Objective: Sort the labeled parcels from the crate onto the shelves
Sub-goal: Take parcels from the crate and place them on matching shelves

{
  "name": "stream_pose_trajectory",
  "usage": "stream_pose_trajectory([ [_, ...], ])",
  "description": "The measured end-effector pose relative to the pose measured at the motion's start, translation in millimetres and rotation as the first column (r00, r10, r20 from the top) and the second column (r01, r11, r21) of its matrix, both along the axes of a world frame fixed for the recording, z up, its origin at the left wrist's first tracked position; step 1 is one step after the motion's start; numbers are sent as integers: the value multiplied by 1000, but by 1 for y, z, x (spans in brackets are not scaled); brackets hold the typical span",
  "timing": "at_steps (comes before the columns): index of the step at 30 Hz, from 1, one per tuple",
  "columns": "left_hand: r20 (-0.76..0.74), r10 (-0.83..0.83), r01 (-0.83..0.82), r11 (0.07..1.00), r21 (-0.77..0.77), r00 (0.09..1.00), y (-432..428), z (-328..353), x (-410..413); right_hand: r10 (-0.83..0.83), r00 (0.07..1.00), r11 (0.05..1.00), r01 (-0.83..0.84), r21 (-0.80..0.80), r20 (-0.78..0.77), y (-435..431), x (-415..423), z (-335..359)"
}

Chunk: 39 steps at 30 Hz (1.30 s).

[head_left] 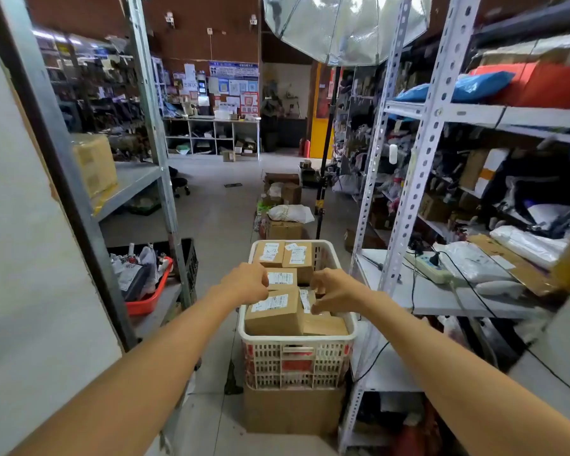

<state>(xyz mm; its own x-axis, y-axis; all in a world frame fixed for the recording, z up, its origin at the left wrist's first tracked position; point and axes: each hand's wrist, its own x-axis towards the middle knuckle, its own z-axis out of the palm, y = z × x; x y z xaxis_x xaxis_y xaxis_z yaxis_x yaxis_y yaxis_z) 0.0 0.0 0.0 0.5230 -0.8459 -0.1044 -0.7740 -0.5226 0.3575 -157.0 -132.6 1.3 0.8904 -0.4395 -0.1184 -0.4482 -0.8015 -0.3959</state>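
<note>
**Both hands at the crate, five parcels counted**

Crates: one. It is a white slatted crate point(297, 360) in the lower centre of the frame, standing on one plain cardboard box point(293, 411).

Parcels point(273, 315): five plainly in view, all inside the crate. Two sit side by side at the far end, one middle parcel point(281, 278) lies behind the two nearest you. Each is a brown cardboard carton with a white printed label on top. A sixth may lie under your right hand, but you cannot tell from here.

Hands: two. Your left hand point(248, 282) has its fingers curled against the left edge of the middle parcel. Your right hand point(335, 291) curls over the parcels at the crate's right side. The fingertips are hidden, so whether either hand has closed on a parcel cannot be told.

Racks: two. A grey metal rack point(130, 181) stands at frame left and a white perforated rack point(422, 153) at frame right, with the crate between them.
</note>
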Motion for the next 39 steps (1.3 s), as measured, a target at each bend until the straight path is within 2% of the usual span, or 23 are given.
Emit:
stream_pose_trajectory([
  [8,-46,48,-47,999,15,998,-52,-27,51,15,999,998,-17,59,31,-65,46,-30],
  [20,-104,103,-95,992,81,989,-159,-63,109,86,994,996,-85,21,-69,-195,115,-68],
  [25,-135,137,-118,984,135,981,-179,-80,134,104,988,992,-95,85,-115,-223,142,-91],
  [39,-273,142,-80,971,224,952,-245,-144,243,60,947,997,-39,72,-316,-286,251,-156],
])
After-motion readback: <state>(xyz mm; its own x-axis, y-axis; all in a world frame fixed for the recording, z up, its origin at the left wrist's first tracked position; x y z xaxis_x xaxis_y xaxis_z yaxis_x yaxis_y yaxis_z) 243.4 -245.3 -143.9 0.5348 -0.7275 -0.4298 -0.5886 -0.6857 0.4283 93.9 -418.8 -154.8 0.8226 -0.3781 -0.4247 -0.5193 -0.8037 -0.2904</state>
